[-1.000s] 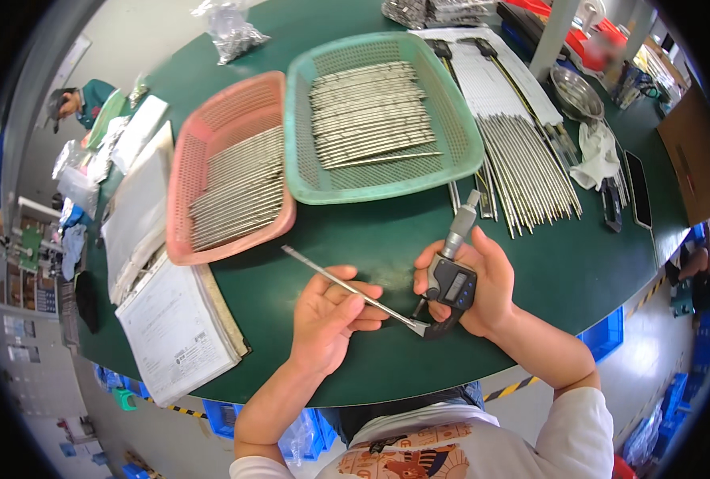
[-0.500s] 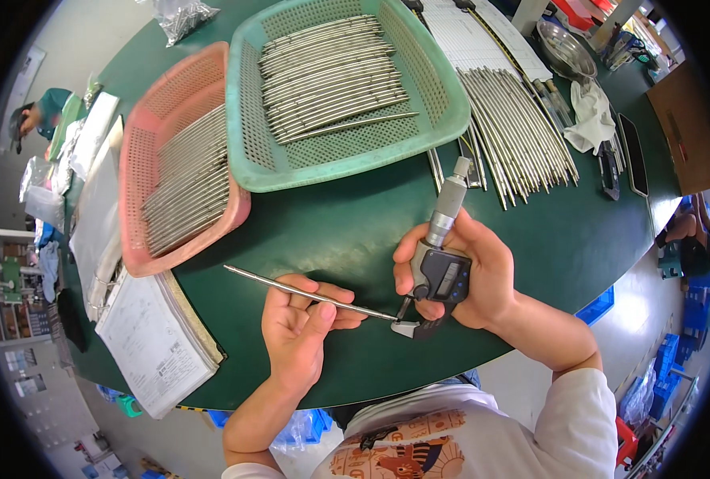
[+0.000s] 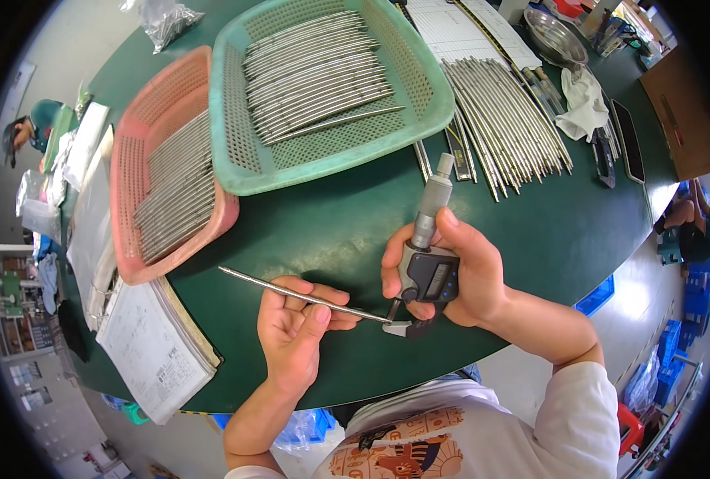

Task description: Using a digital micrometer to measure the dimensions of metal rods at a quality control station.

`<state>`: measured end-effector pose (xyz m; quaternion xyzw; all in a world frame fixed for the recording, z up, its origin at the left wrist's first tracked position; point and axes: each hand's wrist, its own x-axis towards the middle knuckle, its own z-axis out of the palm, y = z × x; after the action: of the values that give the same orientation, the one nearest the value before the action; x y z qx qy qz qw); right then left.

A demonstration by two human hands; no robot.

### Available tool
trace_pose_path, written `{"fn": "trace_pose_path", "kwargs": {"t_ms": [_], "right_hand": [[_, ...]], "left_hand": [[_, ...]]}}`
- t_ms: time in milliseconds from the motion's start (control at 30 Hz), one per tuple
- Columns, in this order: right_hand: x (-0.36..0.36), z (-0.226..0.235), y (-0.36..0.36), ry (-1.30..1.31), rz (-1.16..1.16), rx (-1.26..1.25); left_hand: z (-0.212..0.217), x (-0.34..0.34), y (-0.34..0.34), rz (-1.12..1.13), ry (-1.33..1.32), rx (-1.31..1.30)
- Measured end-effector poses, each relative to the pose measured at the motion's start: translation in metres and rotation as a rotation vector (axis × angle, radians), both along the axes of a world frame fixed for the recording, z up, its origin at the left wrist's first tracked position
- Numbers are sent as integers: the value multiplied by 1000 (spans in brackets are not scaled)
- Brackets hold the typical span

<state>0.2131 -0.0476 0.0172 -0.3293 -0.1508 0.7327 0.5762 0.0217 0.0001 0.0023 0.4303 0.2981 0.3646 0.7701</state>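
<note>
My left hand [image 3: 295, 331] pinches a slender metal rod [image 3: 247, 277] between thumb and fingers, above the green tabletop. The rod slants down to the right, and its right end sits at the jaws of a digital micrometer [image 3: 431, 275]. Wrapped round the micrometer's body is my right hand [image 3: 475, 275], its thumb beside the grey barrel, which points up and away. Whether the jaws press on the rod is too small to tell. Beyond my hands stands a green plastic basket [image 3: 333, 177] holding a row of similar rods. Left of it, a salmon-pink basket [image 3: 119, 211] holds more rods.
Loose rods [image 3: 507, 128] lie side by side at the right, near a white cloth [image 3: 583, 104], a black phone-like slab [image 3: 628, 142] and a metal bowl [image 3: 557, 38]. An open binder of papers [image 3: 155, 351] lies at the left edge. A cardboard box [image 3: 682, 112] stands far right.
The baskets and my hands appear shifted slightly left in the picture. My grip on the rod and on the micrometer looks the same, with the rod's end still at the jaws.
</note>
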Motion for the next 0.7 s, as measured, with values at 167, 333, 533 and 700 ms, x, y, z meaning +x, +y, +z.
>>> {"fn": "trace_pose_path", "kwargs": {"t_ms": [167, 333, 533, 700], "right_hand": [[0, -1, -1, -8, -29, -19], [-1, 0, 1, -25, -10, 3], [-2, 4, 1, -57, 9, -2], [2, 4, 3, 17, 33, -97]], "left_hand": [[4, 2, 0, -18, -10, -21], [1, 1, -1, 51, 42, -12], [2, 0, 1, 63, 29, -70], [5, 0, 3, 23, -11, -104]]}}
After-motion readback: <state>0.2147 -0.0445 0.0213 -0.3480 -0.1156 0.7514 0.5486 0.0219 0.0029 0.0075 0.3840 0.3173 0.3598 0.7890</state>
